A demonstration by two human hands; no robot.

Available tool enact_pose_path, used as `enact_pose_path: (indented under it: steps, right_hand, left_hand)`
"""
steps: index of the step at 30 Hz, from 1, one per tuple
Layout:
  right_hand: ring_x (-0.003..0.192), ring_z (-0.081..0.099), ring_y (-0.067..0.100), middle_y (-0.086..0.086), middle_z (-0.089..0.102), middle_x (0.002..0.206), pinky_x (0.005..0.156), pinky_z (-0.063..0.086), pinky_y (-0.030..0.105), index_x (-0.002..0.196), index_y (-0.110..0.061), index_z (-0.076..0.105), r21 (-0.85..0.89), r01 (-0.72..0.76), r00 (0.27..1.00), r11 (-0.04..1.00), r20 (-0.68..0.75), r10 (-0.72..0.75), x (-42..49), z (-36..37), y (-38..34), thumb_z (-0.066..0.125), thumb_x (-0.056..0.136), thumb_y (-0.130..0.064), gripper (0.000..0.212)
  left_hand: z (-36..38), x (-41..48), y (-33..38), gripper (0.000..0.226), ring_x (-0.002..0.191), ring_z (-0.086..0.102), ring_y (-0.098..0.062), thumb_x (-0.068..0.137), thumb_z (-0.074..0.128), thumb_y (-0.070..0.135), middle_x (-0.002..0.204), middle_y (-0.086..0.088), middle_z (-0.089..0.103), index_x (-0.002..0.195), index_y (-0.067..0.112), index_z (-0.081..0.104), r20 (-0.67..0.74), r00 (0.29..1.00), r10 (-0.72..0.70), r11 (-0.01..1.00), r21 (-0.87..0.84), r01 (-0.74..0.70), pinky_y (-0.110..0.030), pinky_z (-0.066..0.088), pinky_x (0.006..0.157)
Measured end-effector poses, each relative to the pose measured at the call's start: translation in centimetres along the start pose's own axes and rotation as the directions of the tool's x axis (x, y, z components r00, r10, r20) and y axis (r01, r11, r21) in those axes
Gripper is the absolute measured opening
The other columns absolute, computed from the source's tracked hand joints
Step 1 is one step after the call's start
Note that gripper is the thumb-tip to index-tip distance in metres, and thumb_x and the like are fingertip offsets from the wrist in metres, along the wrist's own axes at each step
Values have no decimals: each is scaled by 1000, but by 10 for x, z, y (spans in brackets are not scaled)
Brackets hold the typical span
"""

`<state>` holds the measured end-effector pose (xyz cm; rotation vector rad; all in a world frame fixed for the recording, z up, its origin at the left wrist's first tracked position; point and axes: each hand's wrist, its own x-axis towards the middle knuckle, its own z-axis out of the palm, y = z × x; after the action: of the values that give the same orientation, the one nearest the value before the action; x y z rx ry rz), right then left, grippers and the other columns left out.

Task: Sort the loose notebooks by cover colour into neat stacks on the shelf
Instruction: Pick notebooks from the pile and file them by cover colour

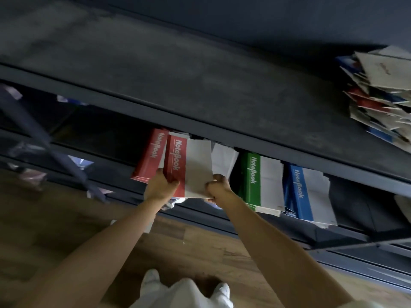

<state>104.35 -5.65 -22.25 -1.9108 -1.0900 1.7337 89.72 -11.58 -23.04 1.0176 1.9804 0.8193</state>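
- The red notebook [191,167] is a thin, flat rectangle. A red strip runs down its left side with white "NoteBook" lettering set lengthwise, and the rest of the cover is plain pale card.
- It sits tilted at the front edge of the lower level of the shelf [178,85], held between both hands and overlapping the red stack [149,155].
- The left hand [160,187] grips its lower red corner, with the fingers [173,182] curled round the edge and the thumb lying on the cover.
- The right hand [219,186] pinches the lower pale corner with its fingers bunched tight.
- The red stack lies just left of and behind the held notebook. It shows the same red strip and the same "NoteBook" lettering.
- A plain white sheet [223,160] shows between the held notebook and the green stack [261,181].
- The green stack has a green strip reading "NoteBook" and a pale cover, and its lower edges are slightly uneven.
- The blue stack [310,193] lies just beside the green one, with a blue strip and the same lettering.
- The shelf is dark, matte metal, and its upper board has a dusty, mottled surface.
- A loose pile [378,92] sits at the far right of that upper board, with white, red and blue covers fanned askew. Its writing is too blurred to read.
- Below is a wooden plank floor [200,247].
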Motion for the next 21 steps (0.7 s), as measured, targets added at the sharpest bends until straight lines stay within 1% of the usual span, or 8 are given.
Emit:
enact_pose_path:
  steps: [2,4,7,9,11,14,18,21]
  right_hand:
    - [92,50,24,14,51,116,53,47,27,132,-10,41,-8,34,999,999,13,-34,8,22,-6,45,92,1,42]
    - [94,51,23,14,51,122,65,50,31,134,-11,40,4,54,999,999,2,-54,19,45,-11,44,92,1,44]
    - [97,59,31,9,58,114,68,54,39,102,-20,49,91,3,996,996,-90,5,34,79,-18,42,89,1,25]
    - [99,59,33,12,60,114,73,54,40,94,-19,51,87,-26,991,996,-132,38,48,98,-17,41,88,-1,21]
    - [104,61,35,15,62,118,85,54,43,107,-12,57,-82,-6,981,997,-193,-10,53,109,-16,44,87,-1,26]
    - [112,58,32,16,61,122,89,47,33,123,-1,53,-319,-14,960,948,-270,-77,49,118,-17,43,92,-3,33]
    - [114,55,32,18,60,121,88,45,32,122,2,53,-443,29,947,896,-275,-167,38,122,-16,44,91,-6,33]
    - [119,51,31,15,57,128,96,42,33,134,-4,46,-508,98,947,855,-216,-237,28,123,-11,46,90,-8,44]
  left_hand:
    - [-24,12,-11,45,95,64,-27,86,53,36,107,-2,63,124,11,47,23,1000,15,979,205,-20,-33,50,76]
    - [-47,22,-22,59,106,59,-34,92,48,45,122,-7,57,141,17,31,17,999,43,912,408,-46,-39,47,80]
    - [-78,32,-42,63,120,47,-37,90,42,59,136,-10,49,142,25,30,31,998,48,777,627,-57,-45,41,93]
    - [-92,35,-54,66,126,40,-35,89,38,64,140,-11,42,142,26,29,63,997,45,667,741,-77,-46,37,98]
    - [-102,37,-64,70,130,36,-35,87,35,68,144,-12,36,143,27,26,89,994,62,606,788,-108,-46,36,100]
    - [-110,41,-76,70,135,29,-35,88,37,66,148,-12,30,144,26,24,110,993,53,565,817,-120,-47,34,102]
    - [-112,41,-85,73,138,24,-36,87,36,67,152,-11,24,145,26,21,146,988,42,549,823,-145,-48,33,104]
    - [-111,39,-90,74,138,25,-35,87,35,68,153,-11,22,146,26,21,173,984,40,550,819,-166,-49,33,104]
